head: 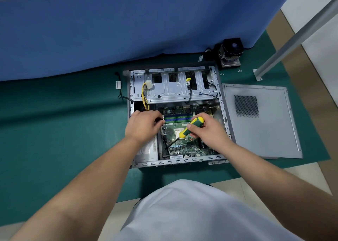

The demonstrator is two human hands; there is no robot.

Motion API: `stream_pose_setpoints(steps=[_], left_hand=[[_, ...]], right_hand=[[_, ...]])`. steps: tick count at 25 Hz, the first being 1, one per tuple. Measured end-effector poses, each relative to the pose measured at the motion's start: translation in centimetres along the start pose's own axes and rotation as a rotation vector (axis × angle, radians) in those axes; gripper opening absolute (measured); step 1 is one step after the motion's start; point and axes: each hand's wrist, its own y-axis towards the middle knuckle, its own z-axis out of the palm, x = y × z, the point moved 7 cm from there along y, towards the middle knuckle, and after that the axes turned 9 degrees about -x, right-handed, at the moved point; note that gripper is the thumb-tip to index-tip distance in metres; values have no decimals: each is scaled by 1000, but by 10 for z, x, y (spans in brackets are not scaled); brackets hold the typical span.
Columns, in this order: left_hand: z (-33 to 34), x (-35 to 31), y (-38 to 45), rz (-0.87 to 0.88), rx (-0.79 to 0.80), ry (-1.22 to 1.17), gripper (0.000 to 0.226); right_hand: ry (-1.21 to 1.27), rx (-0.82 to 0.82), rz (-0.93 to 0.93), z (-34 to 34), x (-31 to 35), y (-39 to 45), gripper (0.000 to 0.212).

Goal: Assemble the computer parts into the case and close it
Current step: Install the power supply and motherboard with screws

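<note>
Where blue cloth (128, 30) hangs, green mat (64, 131) (floor-level).

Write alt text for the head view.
A person's right hand grips a yellow-and-green screwdriver over the motherboard in an open computer case lying on a green mat. The left hand reaches in beside it; the side panel lies to the right.
</note>
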Motion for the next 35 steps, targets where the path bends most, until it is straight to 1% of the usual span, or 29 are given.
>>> stream_pose_setpoints(steps=[5, 9, 15, 22, 27, 32, 35], left_hand=[[-1, 1, 0, -14, -18, 13, 19], [0, 1, 0, -19, -20, 20, 21], [0, 1, 0, -12, -30, 28, 23], [-3, -1, -1, -1, -43, 22, 25], [-3, -1, -1, -4, -47, 13, 26], [-4, -1, 0, -13, -55, 1, 25], [-5, -3, 0, -4, -53, -14, 24]], right_hand=[[-292, 55, -166, 10, 14, -8, 26], [-382, 136, -252, 26, 24, -16, 29], [-454, 182, -338, 38, 26, -19, 35], [-496, 188, -406, 45, 29, -24, 33], [-521, 233, -442, 51, 33, -27, 33], [-587, 304, -495, 61, 39, -33, 39], [-648, 387, -561, 69, 46, -45, 44]])
